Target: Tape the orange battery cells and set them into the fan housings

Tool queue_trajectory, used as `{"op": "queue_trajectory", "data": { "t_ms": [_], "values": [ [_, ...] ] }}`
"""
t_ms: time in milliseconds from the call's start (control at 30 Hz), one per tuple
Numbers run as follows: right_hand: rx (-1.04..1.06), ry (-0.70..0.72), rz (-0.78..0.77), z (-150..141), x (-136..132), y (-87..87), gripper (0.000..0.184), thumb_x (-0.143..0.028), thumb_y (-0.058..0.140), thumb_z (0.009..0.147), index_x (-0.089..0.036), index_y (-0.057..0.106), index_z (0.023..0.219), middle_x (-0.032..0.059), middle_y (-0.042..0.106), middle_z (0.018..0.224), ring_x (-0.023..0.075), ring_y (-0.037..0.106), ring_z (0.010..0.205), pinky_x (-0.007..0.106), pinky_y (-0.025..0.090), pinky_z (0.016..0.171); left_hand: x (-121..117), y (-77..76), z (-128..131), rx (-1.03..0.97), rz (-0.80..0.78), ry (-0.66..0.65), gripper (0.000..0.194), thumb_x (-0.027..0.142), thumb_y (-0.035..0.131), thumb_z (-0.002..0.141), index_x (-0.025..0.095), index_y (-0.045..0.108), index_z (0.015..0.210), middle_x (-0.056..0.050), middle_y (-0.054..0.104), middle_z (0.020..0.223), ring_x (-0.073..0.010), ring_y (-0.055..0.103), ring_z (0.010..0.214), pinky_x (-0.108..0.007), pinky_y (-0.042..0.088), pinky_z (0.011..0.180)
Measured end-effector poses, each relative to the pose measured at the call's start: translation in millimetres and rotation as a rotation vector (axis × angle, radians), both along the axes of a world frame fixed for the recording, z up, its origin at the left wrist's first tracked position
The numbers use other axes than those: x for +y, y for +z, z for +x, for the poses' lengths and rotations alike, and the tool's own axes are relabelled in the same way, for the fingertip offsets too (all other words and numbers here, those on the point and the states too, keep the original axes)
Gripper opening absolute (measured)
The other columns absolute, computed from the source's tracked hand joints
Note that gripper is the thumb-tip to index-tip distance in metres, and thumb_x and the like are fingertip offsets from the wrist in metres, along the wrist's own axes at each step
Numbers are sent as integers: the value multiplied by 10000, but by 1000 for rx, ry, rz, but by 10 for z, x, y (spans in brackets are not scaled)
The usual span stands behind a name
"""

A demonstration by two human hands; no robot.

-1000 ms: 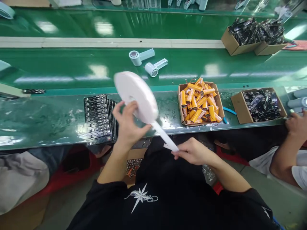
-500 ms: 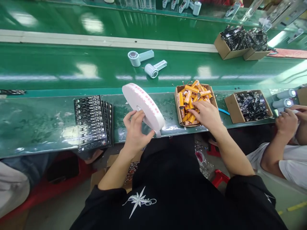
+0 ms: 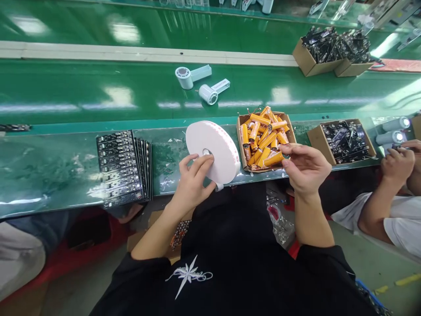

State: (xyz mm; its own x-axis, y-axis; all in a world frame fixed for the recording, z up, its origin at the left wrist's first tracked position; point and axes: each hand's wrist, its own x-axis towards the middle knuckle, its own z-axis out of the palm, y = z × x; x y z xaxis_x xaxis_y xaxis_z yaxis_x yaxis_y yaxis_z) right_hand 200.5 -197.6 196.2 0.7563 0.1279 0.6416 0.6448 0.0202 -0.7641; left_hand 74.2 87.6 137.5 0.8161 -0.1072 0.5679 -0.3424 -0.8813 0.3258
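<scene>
we find the left hand holding the white roll, fingers in its hub and thumb near the lower edge. the roll stands tilted above the worktop, with a short tail hanging from its underside. the right hand is at the near right corner of the cell box, thumb and fingertips set narrow at the end of an orange cell; we cannot tell whether that cell is gripped.

as to progress, the box is heaped with cells, so we judge most of them are left to handle. the board stack lies fanned to the left, well apart from both hands. we cannot confirm whether any cell or board bears a strip.
</scene>
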Motion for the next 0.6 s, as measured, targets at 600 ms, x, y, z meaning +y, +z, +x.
{"op": "queue_trajectory", "data": {
  "t_ms": [600],
  "values": [
    [188,125,47,-342,46,-117,397,-338,859,917,-322,769,1303,68,840,1228,318,819,1152,432,753,877,-232,109,-22,91,65,-64,775,81,711,891,248,470,1609,-137,717,1405,-375,491,1354,-491,537,999]
  ]
}}
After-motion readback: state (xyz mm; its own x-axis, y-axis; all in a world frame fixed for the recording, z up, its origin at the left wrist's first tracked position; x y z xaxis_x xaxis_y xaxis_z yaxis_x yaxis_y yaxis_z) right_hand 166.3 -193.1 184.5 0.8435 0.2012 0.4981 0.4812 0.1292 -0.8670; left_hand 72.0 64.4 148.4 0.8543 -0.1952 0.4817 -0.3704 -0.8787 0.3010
